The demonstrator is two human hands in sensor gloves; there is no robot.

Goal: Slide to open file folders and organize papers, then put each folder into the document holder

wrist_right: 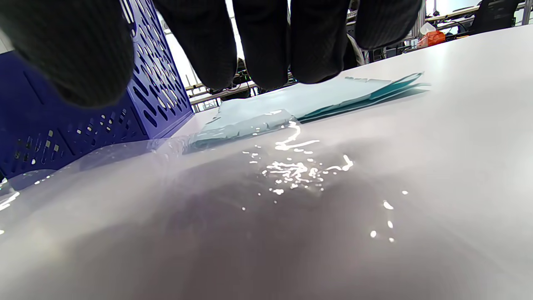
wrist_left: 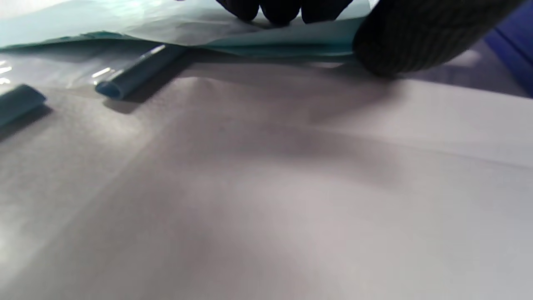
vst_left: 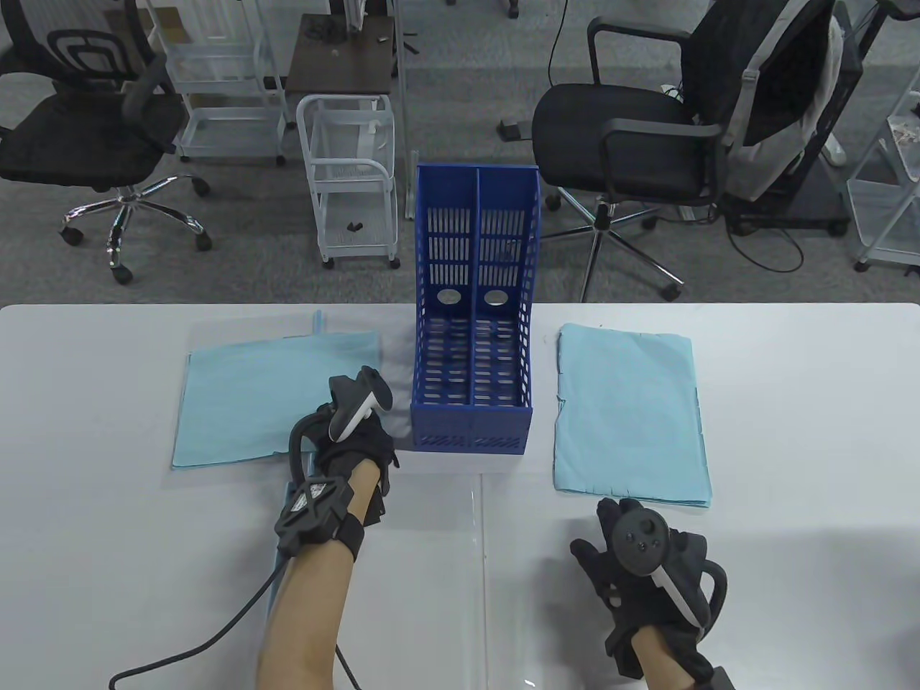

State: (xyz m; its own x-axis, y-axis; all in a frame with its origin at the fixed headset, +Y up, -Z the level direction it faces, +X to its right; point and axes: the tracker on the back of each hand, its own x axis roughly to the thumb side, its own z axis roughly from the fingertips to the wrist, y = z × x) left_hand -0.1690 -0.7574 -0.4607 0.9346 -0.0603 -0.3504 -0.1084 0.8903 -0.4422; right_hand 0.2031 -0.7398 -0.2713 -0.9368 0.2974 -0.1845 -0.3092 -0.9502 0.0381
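A blue two-slot document holder (vst_left: 471, 359) stands mid-table. Left of it lies a light blue paper stack (vst_left: 266, 395). My left hand (vst_left: 359, 442) is curled over that stack's near right corner. In the left wrist view its fingertips (wrist_left: 279, 10) sit on top of the papers (wrist_left: 166, 25), the thumb (wrist_left: 399, 41) is at the raised edge, and a blue slide bar (wrist_left: 137, 77) lies just below. A second paper stack (vst_left: 629, 410) lies right of the holder. My right hand (vst_left: 607, 535) hovers relaxed, holding nothing, near that stack's front edge, over a clear folder (wrist_right: 125, 175).
The clear folder sheet (vst_left: 431, 575) spreads across the table's near middle. Another thin blue bar (vst_left: 316, 321) lies at the far edge of the left stack. Office chairs (vst_left: 640, 136) and white carts (vst_left: 348, 180) stand on the floor beyond the table.
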